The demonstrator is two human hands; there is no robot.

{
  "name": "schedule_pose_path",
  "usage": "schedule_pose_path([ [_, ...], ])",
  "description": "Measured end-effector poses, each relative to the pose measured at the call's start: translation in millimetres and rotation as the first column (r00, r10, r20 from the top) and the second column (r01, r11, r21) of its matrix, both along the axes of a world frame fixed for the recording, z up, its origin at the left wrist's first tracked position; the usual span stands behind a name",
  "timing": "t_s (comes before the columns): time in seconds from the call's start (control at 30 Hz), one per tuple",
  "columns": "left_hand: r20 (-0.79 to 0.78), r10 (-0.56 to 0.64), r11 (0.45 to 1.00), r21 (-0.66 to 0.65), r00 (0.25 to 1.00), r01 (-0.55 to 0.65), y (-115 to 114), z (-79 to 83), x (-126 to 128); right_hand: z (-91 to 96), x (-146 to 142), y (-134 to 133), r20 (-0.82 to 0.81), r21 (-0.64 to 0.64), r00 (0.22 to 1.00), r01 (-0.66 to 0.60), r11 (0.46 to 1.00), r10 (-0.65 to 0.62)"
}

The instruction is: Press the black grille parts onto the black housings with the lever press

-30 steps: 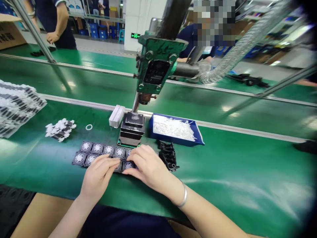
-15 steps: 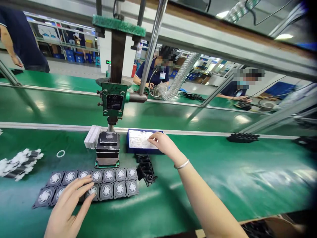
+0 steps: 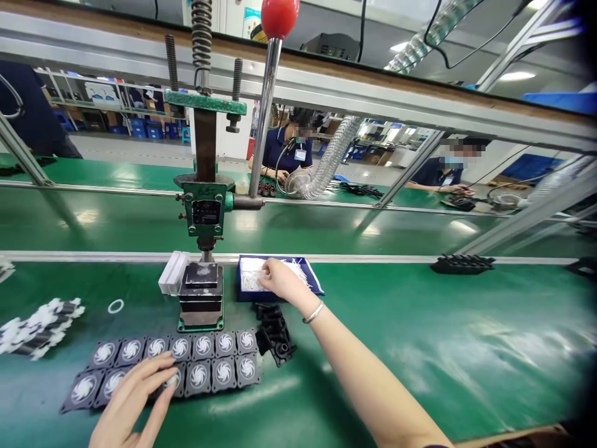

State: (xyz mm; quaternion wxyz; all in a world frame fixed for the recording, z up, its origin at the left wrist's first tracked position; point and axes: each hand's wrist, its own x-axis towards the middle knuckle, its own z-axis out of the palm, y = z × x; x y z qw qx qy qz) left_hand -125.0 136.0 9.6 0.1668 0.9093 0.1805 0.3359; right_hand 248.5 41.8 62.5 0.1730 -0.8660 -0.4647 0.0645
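Note:
Several small black fan frames with white rotors [image 3: 212, 358] lie in two rows on the green belt [image 3: 420, 348]. My left hand [image 3: 135, 401] rests on the near row with its fingers stretched out flat. My right hand [image 3: 280, 280] reaches into the blue tray [image 3: 314, 283] of small white parts, fingers curled in a pinch over them; what it holds is too small to see. A silver bracelet sits on that wrist. The green hand press [image 3: 205, 211] with a red knob stands behind the fans, over a black block [image 3: 201, 295].
A heap of empty black frames [image 3: 275, 330] lies right of the fans. White-and-black parts [image 3: 40, 326] and a white ring [image 3: 115, 306] lie at left, a white block [image 3: 172, 272] by the press. Black parts [image 3: 461, 264] sit far right. Other people work beyond the far belt.
Both hands were together on the fan rows; my right hand went up to the blue tray and now digs in further left. The view lifted. My left hand stays on the fans.

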Motion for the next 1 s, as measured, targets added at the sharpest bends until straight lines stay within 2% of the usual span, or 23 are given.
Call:
schedule_pose_path([
  [0.17,0.019,-0.040,0.999,-0.008,0.999,0.040,-0.8,-0.5,3.0,1.9,-2.1,2.4,-0.028,-0.009,0.999,-0.042,0.999,0.042],
  [0.4,0.000,-0.055,0.998,0.023,0.998,0.055,-1.8,3.4,2.6,4.1,-6.4,-0.2,-0.054,0.048,0.994,-0.093,0.995,0.095],
  [0.7,-0.007,-0.042,0.999,0.003,0.999,0.042,-8.1,5.2,3.1,6.1,-20.3,18.9,-0.055,0.153,0.961,-0.259,0.954,0.270],
  [1.0,0.010,-0.035,0.999,-0.009,0.999,0.035,-8.3,2.7,-2.5,-5.6,-20.9,29.7,-0.040,0.202,0.965,-0.247,0.948,0.260],
])
